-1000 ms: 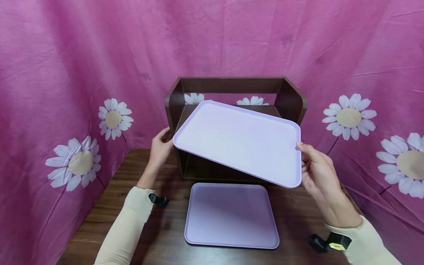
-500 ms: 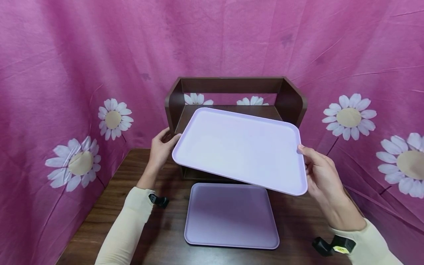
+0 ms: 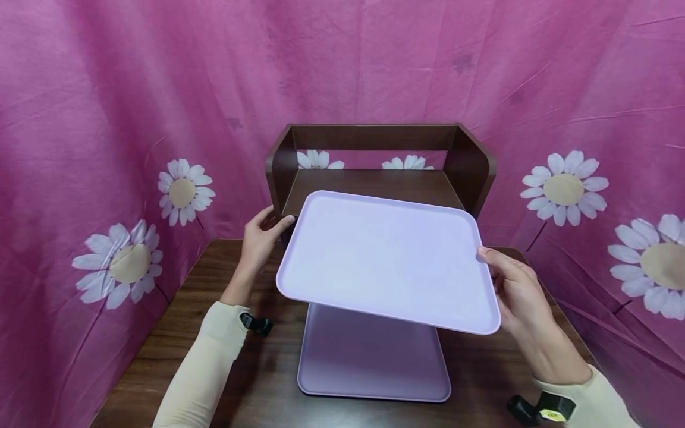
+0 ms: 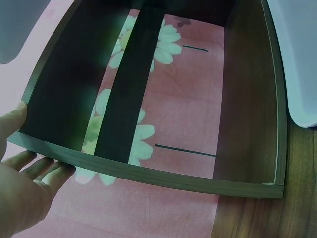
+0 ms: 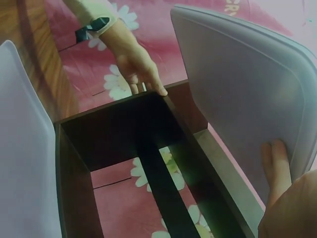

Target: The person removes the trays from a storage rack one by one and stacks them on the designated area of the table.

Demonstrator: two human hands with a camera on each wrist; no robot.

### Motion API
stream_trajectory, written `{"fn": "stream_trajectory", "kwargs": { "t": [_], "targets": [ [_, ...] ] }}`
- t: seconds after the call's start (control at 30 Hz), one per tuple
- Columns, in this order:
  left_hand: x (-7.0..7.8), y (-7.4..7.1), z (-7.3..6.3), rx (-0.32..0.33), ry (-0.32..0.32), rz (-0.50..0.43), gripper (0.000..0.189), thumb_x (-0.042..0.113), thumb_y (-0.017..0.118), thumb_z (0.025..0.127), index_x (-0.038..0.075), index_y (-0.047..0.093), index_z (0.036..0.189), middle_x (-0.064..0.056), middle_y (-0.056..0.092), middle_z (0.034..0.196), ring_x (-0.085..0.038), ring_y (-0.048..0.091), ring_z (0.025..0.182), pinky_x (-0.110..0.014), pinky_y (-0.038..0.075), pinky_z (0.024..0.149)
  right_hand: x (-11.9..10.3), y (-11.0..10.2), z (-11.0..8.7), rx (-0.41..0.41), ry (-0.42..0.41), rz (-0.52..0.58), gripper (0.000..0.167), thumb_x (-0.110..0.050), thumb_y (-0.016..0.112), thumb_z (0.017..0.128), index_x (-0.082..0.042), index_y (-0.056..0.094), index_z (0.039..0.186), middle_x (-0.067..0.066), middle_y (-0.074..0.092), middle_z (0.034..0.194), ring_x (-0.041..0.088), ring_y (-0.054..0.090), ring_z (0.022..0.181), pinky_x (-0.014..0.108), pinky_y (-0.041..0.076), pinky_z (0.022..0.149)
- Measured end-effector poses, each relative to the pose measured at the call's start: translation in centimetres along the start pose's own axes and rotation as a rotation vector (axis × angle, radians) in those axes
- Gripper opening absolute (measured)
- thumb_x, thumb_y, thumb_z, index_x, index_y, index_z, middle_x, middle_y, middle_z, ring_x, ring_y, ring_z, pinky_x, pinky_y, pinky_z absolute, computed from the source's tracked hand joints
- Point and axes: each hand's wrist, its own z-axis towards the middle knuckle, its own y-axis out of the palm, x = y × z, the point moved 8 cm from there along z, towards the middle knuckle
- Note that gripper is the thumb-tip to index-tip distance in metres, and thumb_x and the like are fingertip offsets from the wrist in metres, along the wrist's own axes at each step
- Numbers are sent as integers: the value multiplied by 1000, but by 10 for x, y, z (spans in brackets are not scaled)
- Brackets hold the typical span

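My right hand [image 3: 521,297] holds a light purple tray [image 3: 385,261] by its right edge, thumb on the upper face and fingers underneath. The tray hangs tilted in front of a dark brown wooden shelf [image 3: 374,137], hiding much of its lower part. My left hand [image 3: 259,238] grips the shelf's left side; in the left wrist view its thumb lies on the inner side of the panel [image 4: 148,173] and its fingers on the outer side. A second purple tray [image 3: 374,365] lies flat on the table, its far part covered by the held tray.
The shelf stands at the back of a wooden table [image 3: 166,356]. A pink curtain [image 3: 342,65] printed with daisies hangs behind and on both sides. The shelf's back is partly open, with the curtain showing through.
My right hand has lowered the held tray and brought it nearer, uncovering more of the shelf's upper board and covering the far part of the lying tray. My left hand has stayed on the shelf.
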Motion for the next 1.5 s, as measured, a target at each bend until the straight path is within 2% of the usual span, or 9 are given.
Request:
{"fn": "stream_trajectory", "kwargs": {
  "t": [0.13,0.8,1.03,1.5],
  "targets": [
    [-1,-1,-1,-2,-5,12,56,25,83,96,7,64,146,-22,71,132,0,68,98,-18,57,73,6,-2,-3,3,14,-9,42,-12,50,113,-13,83,87,-3,77,71,9,74,64,25,60,58],
    [-1,0,-1,-8,-2,35,58,30,83,96,10,64,147,-19,70,138,-3,67,103,-23,58,78,34,-16,-16,20,58,-57,39,-11,51,112,-16,84,92,-5,77,75,8,75,68,27,62,60],
    [-1,0,0,-13,0,25,59,30,83,96,10,63,148,-17,69,141,-9,66,115,-16,55,82,46,-25,-18,49,81,-92,39,-13,52,112,-19,83,91,-7,76,74,7,74,67,26,61,60],
    [-2,-1,0,-19,-21,26,62,30,82,96,8,61,150,-17,67,145,-24,64,130,-13,54,87,72,-36,-21,59,121,-96,38,-13,51,112,-21,82,91,-8,76,74,7,74,66,26,61,59]
  ]
}}
